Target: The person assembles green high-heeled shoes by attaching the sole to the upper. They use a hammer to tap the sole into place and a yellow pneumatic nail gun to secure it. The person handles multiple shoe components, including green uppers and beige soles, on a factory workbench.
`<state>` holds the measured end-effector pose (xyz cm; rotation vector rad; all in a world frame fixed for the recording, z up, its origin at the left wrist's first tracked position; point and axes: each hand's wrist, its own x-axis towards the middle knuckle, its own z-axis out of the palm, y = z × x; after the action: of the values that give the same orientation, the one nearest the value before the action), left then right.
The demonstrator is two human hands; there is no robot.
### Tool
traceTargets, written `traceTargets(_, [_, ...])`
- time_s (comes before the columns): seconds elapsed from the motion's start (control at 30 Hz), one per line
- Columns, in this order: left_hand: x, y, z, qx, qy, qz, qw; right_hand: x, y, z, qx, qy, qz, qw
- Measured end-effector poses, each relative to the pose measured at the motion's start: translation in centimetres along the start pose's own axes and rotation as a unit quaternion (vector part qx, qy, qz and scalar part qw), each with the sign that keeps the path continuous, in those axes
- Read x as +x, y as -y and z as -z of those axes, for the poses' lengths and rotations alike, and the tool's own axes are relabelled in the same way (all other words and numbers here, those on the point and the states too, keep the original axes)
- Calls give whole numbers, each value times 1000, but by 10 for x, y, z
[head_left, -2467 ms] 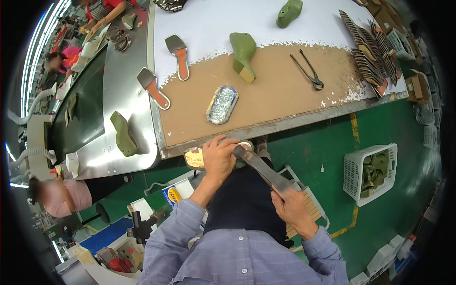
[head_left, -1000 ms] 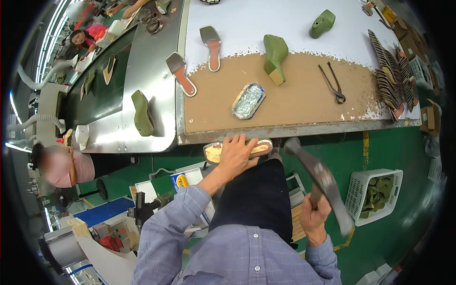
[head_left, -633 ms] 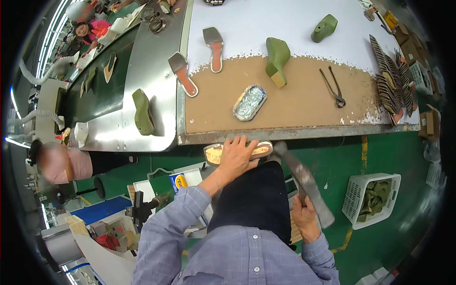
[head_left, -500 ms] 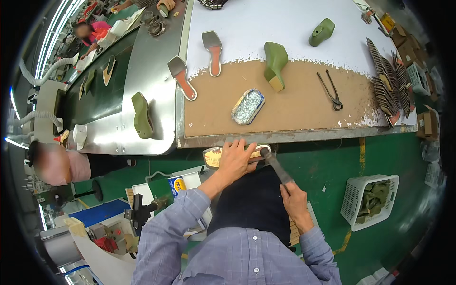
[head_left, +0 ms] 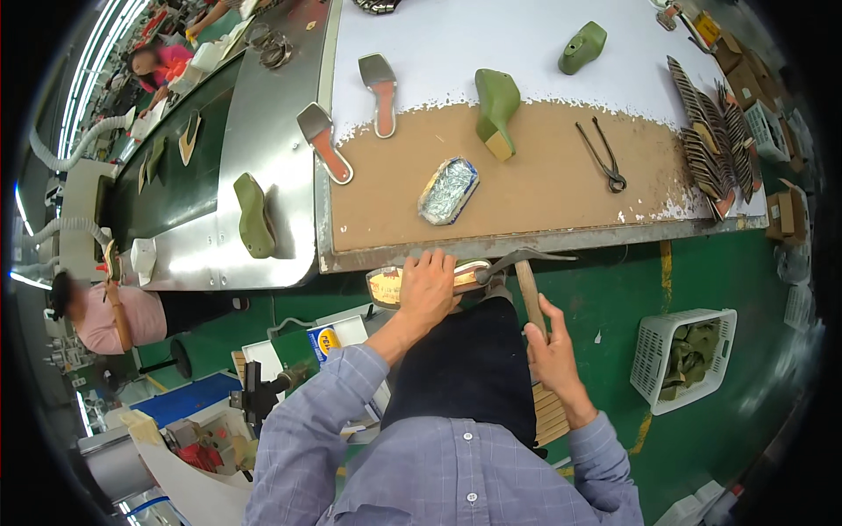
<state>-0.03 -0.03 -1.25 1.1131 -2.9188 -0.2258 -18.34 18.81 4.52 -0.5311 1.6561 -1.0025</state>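
Note:
My left hand (head_left: pixel 427 289) is wrapped over a shoe last (head_left: pixel 384 286) with a pale, yellowish sole face, held across my lap below the bench edge. My right hand (head_left: pixel 551 358) grips the wooden handle of a hammer (head_left: pixel 530 294). Its dark metal head lies at the right end of the last, one long thin arm pointing right. Whether the head touches the last I cannot tell. On the bench beyond are a foil-lined tin (head_left: pixel 449 191), a green last (head_left: pixel 497 114) and pincers (head_left: pixel 603 156).
Two insoles (head_left: pixel 325 145) lie at the bench's left, and striped uppers (head_left: pixel 715 140) at its right. Another green last (head_left: pixel 254 215) is on the metal table (head_left: pixel 289 175). A white basket of green pieces (head_left: pixel 645 373) stands on the floor. Co-workers are at far left.
The hammer has turned in my right hand: its handle stands steeper and its long head now shows sideways. My right hand has risen slightly. The last remains under my left hand.

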Motion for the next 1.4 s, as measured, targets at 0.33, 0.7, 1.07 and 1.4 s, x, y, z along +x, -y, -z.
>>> traceTargets(0.33, [-1, 1, 0, -7, 5, 1, 1000, 5, 12, 11, -86, 31, 35, 995])
traceTargets(0.7, [7, -3, 2, -17, -2, 6, 1000, 18, -49, 28, -480, -38, 389, 785])
traceTargets(1.07, [35, 35, 77, -315, 241, 66, 915, 28, -76, 25, 152, -176, 12, 973])
traceTargets(1.4, [22, 70, 135, -676, 223, -22, 702, 8, -72, 12, 142, -155, -7, 978])
